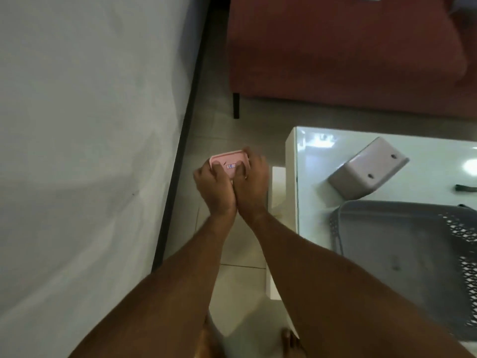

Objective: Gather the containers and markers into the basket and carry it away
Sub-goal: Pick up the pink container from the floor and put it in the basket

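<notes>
Flanking the pink container (228,161) (both hands (232,182) gripping): table (291,156), grey basket (402,244).

- Both forearms bare, extended fwd, converging at wrists.
- Left hand (213,186): fingers curled round left side of pink container (228,161), thumb on top.
- Right hand (253,179): grips right side, thumb on top.
- Heels of hands touching.

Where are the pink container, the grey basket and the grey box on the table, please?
pink container (227,158): head view, on its lid.
grey basket (402,249): head view, on its inner floor.
grey box (371,164): head view, on its upper face.
</notes>
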Demonstrator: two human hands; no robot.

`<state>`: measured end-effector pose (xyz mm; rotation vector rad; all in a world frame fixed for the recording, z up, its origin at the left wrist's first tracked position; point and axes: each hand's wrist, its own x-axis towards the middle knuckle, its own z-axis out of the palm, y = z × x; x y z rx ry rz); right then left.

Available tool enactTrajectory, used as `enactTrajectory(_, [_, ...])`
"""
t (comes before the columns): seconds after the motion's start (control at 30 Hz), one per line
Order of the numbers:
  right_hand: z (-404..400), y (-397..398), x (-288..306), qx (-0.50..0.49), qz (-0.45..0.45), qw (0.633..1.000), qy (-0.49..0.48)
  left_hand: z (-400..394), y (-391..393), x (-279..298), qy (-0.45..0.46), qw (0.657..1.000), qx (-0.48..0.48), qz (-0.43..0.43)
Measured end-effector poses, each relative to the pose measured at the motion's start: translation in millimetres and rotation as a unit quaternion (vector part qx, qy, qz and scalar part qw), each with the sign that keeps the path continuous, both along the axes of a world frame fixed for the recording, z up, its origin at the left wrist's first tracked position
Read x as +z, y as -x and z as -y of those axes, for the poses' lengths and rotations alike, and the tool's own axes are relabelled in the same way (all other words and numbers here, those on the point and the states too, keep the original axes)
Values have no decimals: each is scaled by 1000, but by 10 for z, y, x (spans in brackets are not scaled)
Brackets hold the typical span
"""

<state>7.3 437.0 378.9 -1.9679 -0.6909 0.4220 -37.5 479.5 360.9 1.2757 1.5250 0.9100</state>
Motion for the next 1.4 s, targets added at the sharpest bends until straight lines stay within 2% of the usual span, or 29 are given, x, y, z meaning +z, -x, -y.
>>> enactTrajectory(0.17, [615,-414,366,0,44,998,-35,698,-388,510,-79,997,22,15])
enactTrajectory(0.27, [1110,-663,511,-18,58,998,-36,1205,-626,707,-95,995,29,16])
enactTrajectory(0.47, [2139,-1169,529,-65,76,995,-22,2163,-1098,805,-107,993,-39,-17])
enactTrajectory(0.6, [2592,-1460,400,-88,97,991,-7,2572,-1329,789,-84,989,-99,-66])
enactTrajectory(0.73, [2755,-1578,226,-102,95,990,36,2725,-1426,649,-68,977,-142,-145])
enactTrajectory(0.87, [2750,-1632,12,-88,28,989,111,2780,-1463,581,-4,958,-172,-231])
enactTrajectory(1.07, [2756,-1685,-87,-68,-30,984,163,2770,-1527,525,75,948,-195,-240])
enactTrajectory(1.4, [2732,-1704,49,-59,-14,981,182,2780,-1500,538,52,953,-205,-215])
